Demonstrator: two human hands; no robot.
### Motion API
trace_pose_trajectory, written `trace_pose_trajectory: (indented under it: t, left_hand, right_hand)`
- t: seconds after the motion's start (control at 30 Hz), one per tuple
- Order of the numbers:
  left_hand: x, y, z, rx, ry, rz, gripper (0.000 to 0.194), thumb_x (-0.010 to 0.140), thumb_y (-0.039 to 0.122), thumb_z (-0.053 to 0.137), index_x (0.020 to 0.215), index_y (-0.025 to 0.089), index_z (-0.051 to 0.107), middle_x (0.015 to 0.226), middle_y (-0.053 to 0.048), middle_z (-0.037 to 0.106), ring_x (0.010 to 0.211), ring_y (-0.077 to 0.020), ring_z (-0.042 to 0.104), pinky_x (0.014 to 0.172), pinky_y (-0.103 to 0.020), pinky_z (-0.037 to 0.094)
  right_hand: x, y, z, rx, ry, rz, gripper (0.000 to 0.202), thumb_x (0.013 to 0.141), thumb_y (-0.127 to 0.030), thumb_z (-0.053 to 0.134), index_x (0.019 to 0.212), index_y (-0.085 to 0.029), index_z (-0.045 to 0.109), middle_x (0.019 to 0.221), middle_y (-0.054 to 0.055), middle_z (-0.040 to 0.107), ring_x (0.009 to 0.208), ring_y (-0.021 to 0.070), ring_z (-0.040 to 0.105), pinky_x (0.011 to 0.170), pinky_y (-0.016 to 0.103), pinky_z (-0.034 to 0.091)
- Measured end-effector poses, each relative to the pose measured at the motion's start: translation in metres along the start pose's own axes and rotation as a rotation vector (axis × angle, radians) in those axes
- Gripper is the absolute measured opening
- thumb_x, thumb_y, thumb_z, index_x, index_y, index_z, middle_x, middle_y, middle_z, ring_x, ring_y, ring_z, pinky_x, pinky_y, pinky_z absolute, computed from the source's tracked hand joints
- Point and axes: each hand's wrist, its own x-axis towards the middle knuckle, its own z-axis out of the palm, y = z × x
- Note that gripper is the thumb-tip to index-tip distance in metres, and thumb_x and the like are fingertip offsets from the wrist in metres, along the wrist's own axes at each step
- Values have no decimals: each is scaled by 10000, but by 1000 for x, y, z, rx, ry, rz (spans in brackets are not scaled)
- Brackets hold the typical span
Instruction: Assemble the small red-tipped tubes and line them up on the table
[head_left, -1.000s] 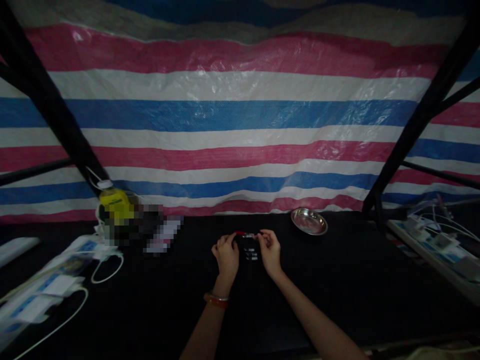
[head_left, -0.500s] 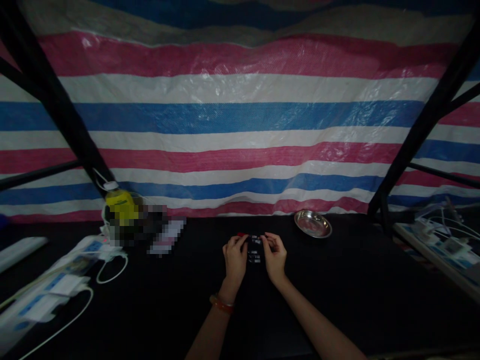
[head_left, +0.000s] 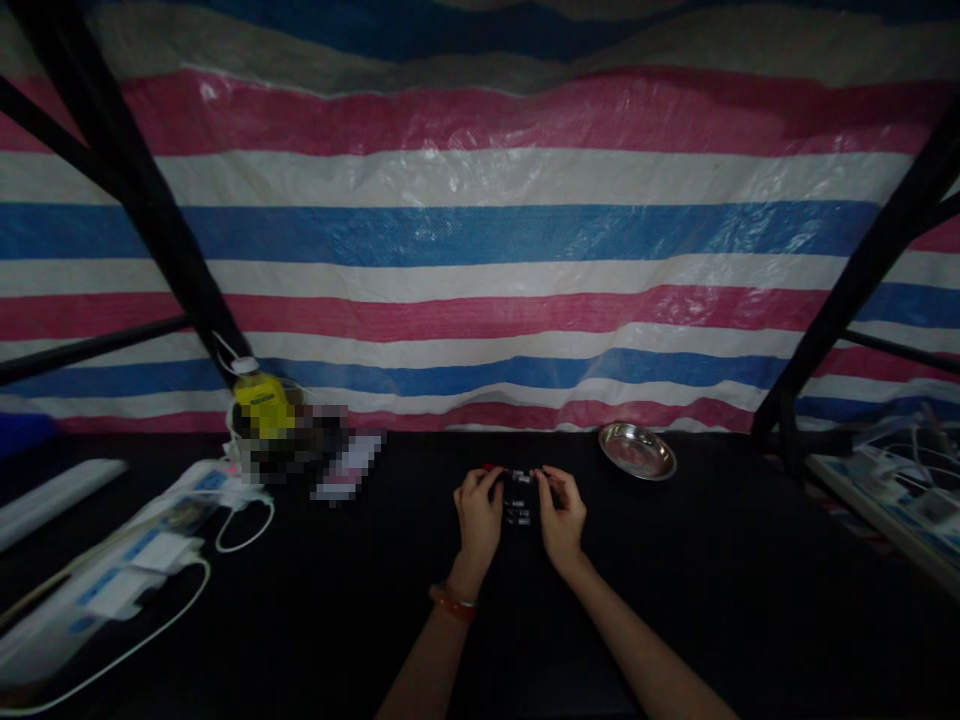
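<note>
At right of centre a round metal dish (head_left: 637, 456) sits on the tabletop (head_left: 697, 570), and a white-capped yellow bottle (head_left: 264, 402) stands left, its lower part blurred. At lower centre my left hand (head_left: 478, 520) and right hand (head_left: 562, 515) pinch either end of a small dark piece (head_left: 517, 476), fingers closed, above white-printed dark items (head_left: 517, 504).

Open counter (head_left: 697, 580) lies right of the hands (head_left: 480, 515), in front of the metal dish (head_left: 637, 453) — wide room; far left, a power strip (head_left: 146, 547) and a white cable (head_left: 150, 650) block passage.
</note>
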Motion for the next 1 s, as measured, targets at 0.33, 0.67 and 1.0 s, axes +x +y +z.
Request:
trace_pose_trajectory:
  t: [0.33, 0.67, 1.0]
  left_hand:
    - [-1, 2, -1, 35, -2, 42, 268, 831, 180, 492, 1045, 245, 639, 1000, -62, 587, 959, -200, 542, 825, -349, 419]
    - [0, 2, 2, -88, 12, 129, 231, 833, 204, 510, 1019, 232, 644, 1028, -61, 603, 981, -198, 545, 871, -361, 437]
    - [-1, 8, -2, -161, -31, 177, 198, 841, 361, 518, 841, 205, 640, 880, -25, 653, 867, -166, 581, 787, -308, 406]
  right_hand:
    - [0, -1, -1, -17, -40, -7, 251, 805, -374, 556, 920, -161, 622, 876, 78, 671, 807, 184, 635, 765, 348, 511]
    - [1, -6, -3, -91, -118, -152, 250, 808, -343, 566, 988, -200, 667, 992, 85, 678, 949, 222, 607, 881, 426, 468]
    - [10, -3, -4, -32, 28, 63, 269, 786, -389, 572, 914, -157, 622, 818, 54, 652, 749, 169, 598, 702, 307, 477]
